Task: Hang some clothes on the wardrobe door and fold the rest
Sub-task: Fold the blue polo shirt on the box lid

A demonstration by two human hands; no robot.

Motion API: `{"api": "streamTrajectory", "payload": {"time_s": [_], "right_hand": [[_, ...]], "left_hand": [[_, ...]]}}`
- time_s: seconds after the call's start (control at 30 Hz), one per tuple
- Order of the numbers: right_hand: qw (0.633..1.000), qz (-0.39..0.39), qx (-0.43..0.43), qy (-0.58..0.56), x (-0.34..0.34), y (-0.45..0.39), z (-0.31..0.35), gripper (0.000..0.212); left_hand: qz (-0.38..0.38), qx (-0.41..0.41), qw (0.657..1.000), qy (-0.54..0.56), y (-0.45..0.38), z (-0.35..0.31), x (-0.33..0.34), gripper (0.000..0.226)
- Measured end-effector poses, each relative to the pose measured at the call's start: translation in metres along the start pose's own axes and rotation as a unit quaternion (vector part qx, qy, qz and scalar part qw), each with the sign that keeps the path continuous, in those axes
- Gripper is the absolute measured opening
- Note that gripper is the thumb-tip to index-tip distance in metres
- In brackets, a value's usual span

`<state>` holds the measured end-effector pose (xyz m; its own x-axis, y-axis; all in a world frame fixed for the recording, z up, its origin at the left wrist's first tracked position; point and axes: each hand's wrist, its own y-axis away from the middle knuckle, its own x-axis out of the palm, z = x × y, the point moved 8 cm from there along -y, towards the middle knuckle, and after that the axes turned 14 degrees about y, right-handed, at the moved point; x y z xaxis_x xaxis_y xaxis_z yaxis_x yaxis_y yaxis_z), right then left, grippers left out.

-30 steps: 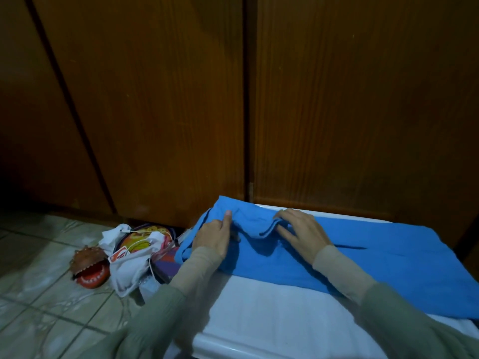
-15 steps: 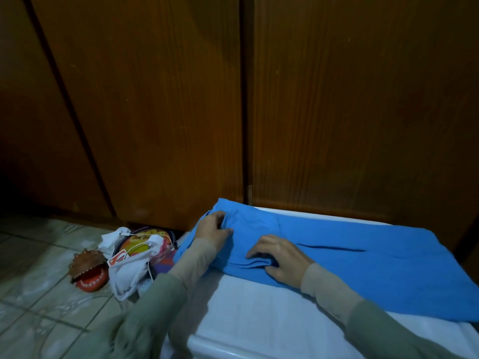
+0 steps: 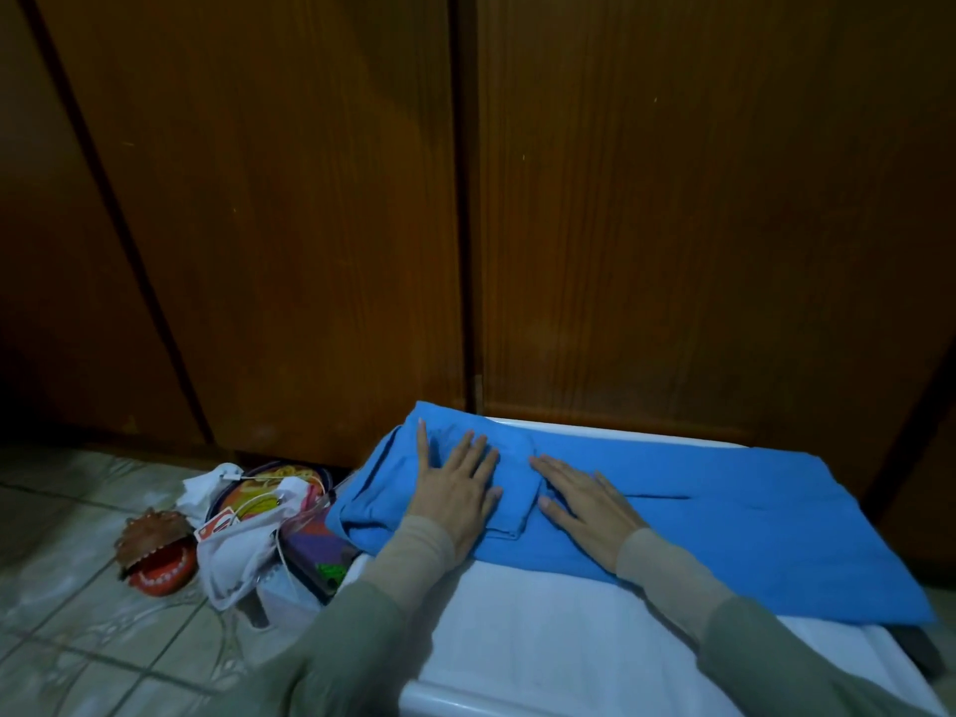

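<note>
Blue soft cotton garment (image 3: 698, 514) lies along white desk (image 3: 543, 639), left end folded over. Left hand (image 3: 455, 496) and right hand (image 3: 584, 501) spread flat, pressing fold. Light, limp, wrinkles easily — take hold at 3 o'clock end's corners, likely.

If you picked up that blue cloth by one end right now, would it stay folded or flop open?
Probably flop open. The blue cloth looks thin and soft: it lies flat with creases, and its left end droops over the edge of the white surface. The fold likely keeps only because the left hand and right hand press it flat. It seems light.
</note>
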<state>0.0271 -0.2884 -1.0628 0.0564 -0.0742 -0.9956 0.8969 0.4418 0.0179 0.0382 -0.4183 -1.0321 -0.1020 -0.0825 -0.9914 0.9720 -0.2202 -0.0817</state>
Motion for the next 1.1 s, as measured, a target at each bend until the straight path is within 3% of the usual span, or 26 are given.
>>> {"api": "streamTrajectory", "payload": {"time_s": [0.1,0.2,0.23,0.3,0.5,0.63,0.73,0.9,0.97,1.1], "right_hand": [[0.994,0.057,0.037,0.082,0.009,0.011,-0.02,0.106],[0.984,0.069,0.109,0.122,0.005,0.02,-0.051,0.062],[0.98,0.07,0.134,0.129,0.0,0.025,-0.063,0.056],[0.967,0.096,0.186,0.143,-0.005,0.04,-0.093,0.057],[0.928,0.123,0.308,0.168,-0.025,0.096,-0.177,0.064],[0.925,0.064,0.373,0.036,-0.03,0.131,-0.21,0.066],[0.898,-0.001,0.425,-0.113,-0.032,0.15,-0.229,0.073],[0.842,-0.038,0.417,-0.341,-0.017,0.148,-0.239,0.045],[0.826,-0.061,0.42,-0.371,-0.015,0.144,-0.242,0.036],[0.85,-0.116,0.427,-0.287,-0.027,0.141,-0.243,0.017]], "left_hand": [[0.013,0.016,0.998,-0.054,-0.002,-0.02,-0.001,0.055],[0.025,0.045,0.999,0.01,-0.006,-0.044,0.001,0.055],[0.041,0.045,0.996,0.058,-0.008,-0.051,0.004,0.056],[0.075,0.053,0.987,0.13,-0.014,-0.066,0.011,0.055],[0.138,0.104,0.966,0.19,-0.041,-0.133,0.026,0.056],[0.141,0.139,0.951,0.237,-0.048,-0.185,0.028,0.056],[0.143,0.164,0.946,0.241,-0.05,-0.212,0.027,0.056],[0.151,0.181,0.946,0.225,-0.053,-0.24,0.026,0.056],[0.151,0.187,0.945,0.219,-0.054,-0.246,0.024,0.056],[0.168,0.195,0.94,0.226,-0.055,-0.255,0.022,0.056]]}}
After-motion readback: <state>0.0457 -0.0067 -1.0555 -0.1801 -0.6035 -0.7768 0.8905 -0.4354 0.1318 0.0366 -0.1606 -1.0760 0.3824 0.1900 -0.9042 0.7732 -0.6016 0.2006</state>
